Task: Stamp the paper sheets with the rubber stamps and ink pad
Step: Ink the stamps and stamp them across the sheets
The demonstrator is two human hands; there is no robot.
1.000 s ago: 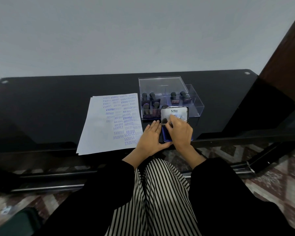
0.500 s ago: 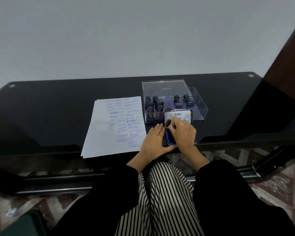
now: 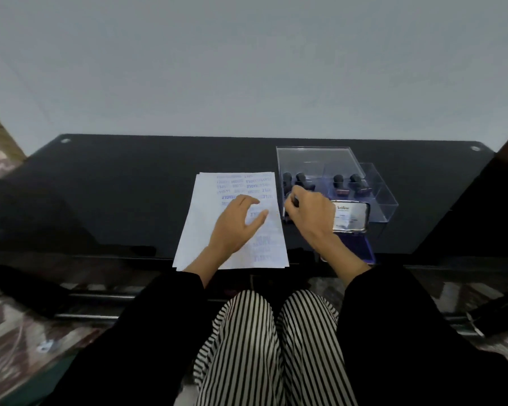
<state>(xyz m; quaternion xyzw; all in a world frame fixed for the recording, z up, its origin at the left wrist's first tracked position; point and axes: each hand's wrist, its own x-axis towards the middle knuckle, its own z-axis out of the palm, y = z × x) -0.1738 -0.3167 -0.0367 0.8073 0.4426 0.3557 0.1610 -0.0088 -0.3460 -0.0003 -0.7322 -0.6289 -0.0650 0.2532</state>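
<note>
White paper sheets (image 3: 201, 230) covered in blue stamp marks lie on the black glass table (image 3: 115, 194). My left hand (image 3: 238, 227) rests flat on the top sheet with fingers spread. My right hand (image 3: 308, 215) grips a dark rubber stamp (image 3: 294, 202) just right of the paper's edge, over the front of the clear stamp box (image 3: 387, 200). The open ink pad (image 3: 361, 247) with its raised metal lid (image 3: 349, 216) sits to the right of that hand, at the table's front edge.
Several dark-handled stamps (image 3: 339, 183) stand in the clear box, whose lid (image 3: 317, 159) lies behind it. A grey wall backs the table. My striped trousers and black sleeves fill the foreground. Patterned floor shows at both sides.
My right hand lifted the stamp off the ink pad and moved left toward the paper. My left hand left the pad's side and settled on the sheet. The camera view shifted.
</note>
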